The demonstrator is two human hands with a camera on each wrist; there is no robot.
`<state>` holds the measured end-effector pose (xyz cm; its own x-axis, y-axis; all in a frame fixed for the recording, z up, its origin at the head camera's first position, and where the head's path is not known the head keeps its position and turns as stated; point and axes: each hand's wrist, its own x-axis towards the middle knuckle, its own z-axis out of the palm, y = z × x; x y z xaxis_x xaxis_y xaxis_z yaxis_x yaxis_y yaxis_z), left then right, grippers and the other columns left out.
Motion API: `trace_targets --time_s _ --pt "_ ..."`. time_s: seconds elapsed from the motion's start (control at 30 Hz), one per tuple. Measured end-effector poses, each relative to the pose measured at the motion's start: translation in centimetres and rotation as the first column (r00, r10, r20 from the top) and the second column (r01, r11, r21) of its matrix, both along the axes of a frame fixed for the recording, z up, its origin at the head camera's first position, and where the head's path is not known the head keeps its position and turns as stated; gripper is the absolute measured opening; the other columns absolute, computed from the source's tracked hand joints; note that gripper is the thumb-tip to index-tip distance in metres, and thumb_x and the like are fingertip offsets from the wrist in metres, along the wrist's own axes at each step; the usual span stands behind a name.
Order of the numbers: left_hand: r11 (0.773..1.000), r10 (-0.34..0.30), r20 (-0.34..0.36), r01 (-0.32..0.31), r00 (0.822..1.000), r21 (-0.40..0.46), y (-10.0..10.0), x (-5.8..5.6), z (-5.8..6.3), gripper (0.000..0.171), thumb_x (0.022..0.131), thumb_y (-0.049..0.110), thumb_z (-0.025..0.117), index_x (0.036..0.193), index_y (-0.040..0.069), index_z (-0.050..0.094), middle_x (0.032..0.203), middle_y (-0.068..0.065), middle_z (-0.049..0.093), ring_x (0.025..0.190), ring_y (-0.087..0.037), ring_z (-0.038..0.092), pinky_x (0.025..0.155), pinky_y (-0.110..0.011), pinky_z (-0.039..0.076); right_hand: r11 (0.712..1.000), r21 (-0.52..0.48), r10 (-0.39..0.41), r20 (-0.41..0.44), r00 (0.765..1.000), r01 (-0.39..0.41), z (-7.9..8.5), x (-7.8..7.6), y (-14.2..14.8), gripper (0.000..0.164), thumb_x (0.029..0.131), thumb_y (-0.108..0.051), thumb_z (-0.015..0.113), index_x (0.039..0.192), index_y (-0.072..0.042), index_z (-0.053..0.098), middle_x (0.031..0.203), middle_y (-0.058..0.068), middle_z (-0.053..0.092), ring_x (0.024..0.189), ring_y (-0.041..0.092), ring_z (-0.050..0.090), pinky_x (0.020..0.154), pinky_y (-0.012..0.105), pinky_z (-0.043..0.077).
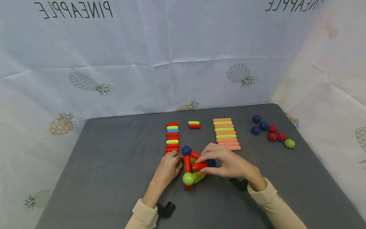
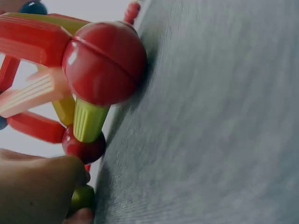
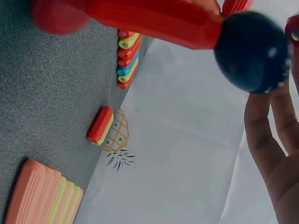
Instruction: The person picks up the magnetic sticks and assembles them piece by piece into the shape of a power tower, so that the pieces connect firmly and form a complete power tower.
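Note:
A frame of magnetic rods and balls stands at the table's middle. It has a lime ball point(image 1: 188, 178) and a blue ball point(image 1: 186, 150) on top, and a red ball point(image 2: 105, 63) at a base corner. My right hand point(image 1: 228, 161) pinches a red magnetic rod point(image 1: 199, 166) between thumb and fingers above the frame, near a dark blue ball point(image 3: 252, 52). At the frame's left side, my left hand point(image 1: 168, 168) curls its fingers around a yellow-green piece point(image 2: 82, 198) low down; most of that piece is hidden by the fingers.
Left of the far middle lies a column of red, yellow and blue rods point(image 1: 172, 134). Two more rods point(image 1: 194, 124) lie beside it. A row of orange and yellow rods point(image 1: 226, 133) is to the right. Loose blue, red and lime balls point(image 1: 272, 128) sit near the right edge.

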<state>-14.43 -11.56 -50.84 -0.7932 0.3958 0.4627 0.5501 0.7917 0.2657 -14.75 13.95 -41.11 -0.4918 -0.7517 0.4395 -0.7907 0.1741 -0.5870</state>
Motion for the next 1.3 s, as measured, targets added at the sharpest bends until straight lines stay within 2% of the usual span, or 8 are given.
trace_targets --time_s 0.57,0.63,0.7,0.77,0.83,0.9,1.07,1.3 --pt "0.958 -0.050 -0.046 0.061 0.998 0.279 -1.1 0.9 0.3 0.009 0.085 0.005 0.081 0.093 0.007 0.078 0.086 -0.001 0.067 0.073 -0.012 0.062 0.067 -0.024 0.055 0.993 0.116 -0.039 0.014 0.999 0.037 -0.1 1.7 0.9 0.026 0.089 -0.024 0.080 0.114 -0.028 0.074 0.105 -0.014 0.069 0.097 0.001 0.058 0.081 0.020 0.052" --pt "0.918 -0.110 -0.009 0.105 0.994 0.382 -1.4 1.6 1.2 0.008 0.087 0.002 0.078 0.094 0.006 0.078 0.083 -0.002 0.069 0.069 -0.009 0.060 0.064 -0.020 0.053 0.993 0.115 -0.039 0.002 0.999 0.039 0.0 2.1 0.9 0.025 0.090 -0.025 0.080 0.114 -0.028 0.075 0.104 -0.014 0.069 0.096 0.001 0.057 0.080 0.020 0.051" --pt "0.850 -0.229 0.023 0.188 0.973 0.493 -1.7 2.3 2.4 0.009 0.089 0.001 0.075 0.096 0.006 0.078 0.080 -0.002 0.071 0.065 -0.006 0.058 0.060 -0.018 0.051 0.992 0.116 -0.046 -0.020 0.999 0.048 0.2 2.4 0.9 0.024 0.091 -0.025 0.079 0.114 -0.027 0.075 0.102 -0.014 0.069 0.093 0.002 0.057 0.079 0.018 0.051" --pt "0.777 -0.358 0.043 0.272 0.933 0.567 -2.1 3.1 3.7 0.011 0.090 0.003 0.073 0.099 0.007 0.077 0.078 -0.002 0.072 0.064 -0.004 0.060 0.059 -0.018 0.052 0.991 0.121 -0.059 -0.047 0.997 0.064 0.3 2.7 0.9 0.024 0.090 -0.026 0.080 0.114 -0.027 0.075 0.100 -0.015 0.069 0.090 0.003 0.057 0.076 0.016 0.049" --pt "0.749 -0.446 0.077 0.325 0.892 0.578 -2.4 3.7 4.8 0.014 0.090 0.011 0.076 0.104 0.010 0.076 0.080 -0.001 0.073 0.068 -0.003 0.062 0.060 -0.021 0.054 0.988 0.129 -0.075 -0.076 0.994 0.085 0.3 3.0 0.9 0.025 0.089 -0.026 0.081 0.114 -0.026 0.076 0.098 -0.016 0.069 0.087 0.003 0.055 0.074 0.014 0.048" --pt "0.760 -0.483 0.121 0.347 0.867 0.549 -2.6 4.3 5.6 0.023 0.088 0.021 0.081 0.108 0.012 0.075 0.083 0.000 0.073 0.073 -0.002 0.063 0.063 -0.023 0.056 0.985 0.136 -0.089 -0.105 0.991 0.102 0.3 3.2 0.8 0.027 0.087 -0.025 0.083 0.113 -0.026 0.076 0.097 -0.016 0.068 0.086 0.002 0.054 0.073 0.013 0.046" --pt "0.826 -0.447 0.237 0.296 0.863 0.479 -2.5 4.9 6.5 0.034 0.082 0.033 0.088 0.109 0.018 0.075 0.089 0.007 0.072 0.080 0.001 0.062 0.067 -0.025 0.057 0.979 0.161 -0.101 -0.136 0.986 0.123 0.3 3.4 0.7 0.030 0.083 -0.019 0.085 0.112 -0.024 0.077 0.098 -0.014 0.070 0.087 0.000 0.052 0.073 0.013 0.046" --pt "0.838 -0.436 0.256 0.286 0.863 0.466 -2.0 4.8 6.1 0.023 0.085 0.028 0.085 0.105 0.020 0.077 0.085 0.008 0.070 0.077 -0.002 0.059 0.068 -0.025 0.056 0.961 0.207 -0.141 -0.204 0.969 0.183 0.3 3.8 0.4 0.027 0.084 -0.021 0.085 0.110 -0.021 0.079 0.094 -0.010 0.070 0.083 0.002 0.049 0.068 0.011 0.043"
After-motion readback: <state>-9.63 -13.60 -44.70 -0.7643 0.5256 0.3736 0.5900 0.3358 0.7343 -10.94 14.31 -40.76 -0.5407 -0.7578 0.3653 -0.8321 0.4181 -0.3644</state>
